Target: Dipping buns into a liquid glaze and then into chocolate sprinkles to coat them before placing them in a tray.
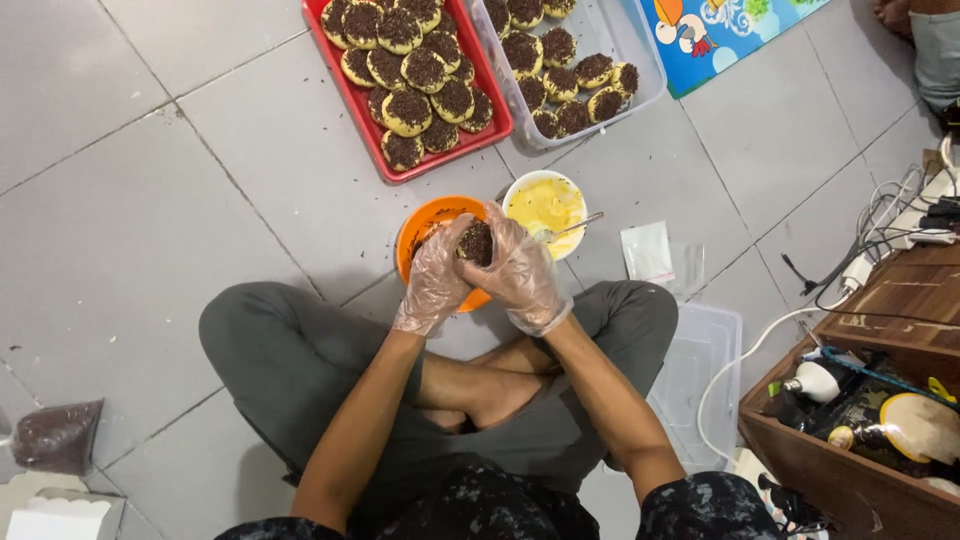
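Person seated cross-legged on the grey tiled floor point(150, 200). Both hands in thin clear plastic gloves, held together above the round orange plastic bowl point(418, 232).

Left hand point(436, 275) and right hand point(520, 272) are both cupped narrowly around one round cookie coated in dark chocolate sprinkles point(476, 243); the cookie sits between the fingertips, just over the bowl's rim.

Just beside the bowl, to its right: a small white bowl of yellow cream point(545, 205) with a metal spoon point(570, 230) leaning in it.

Beyond: a red rectangular tray point(372, 135) and a clear plastic container point(640, 50), both lined with finished sprinkle-topped cookies.

Judgement on doing the step well: keep pressure light so the cookie does not crack, turn it so sprinkles cover evenly, and work over the bowl so loose sprinkles fall back in.
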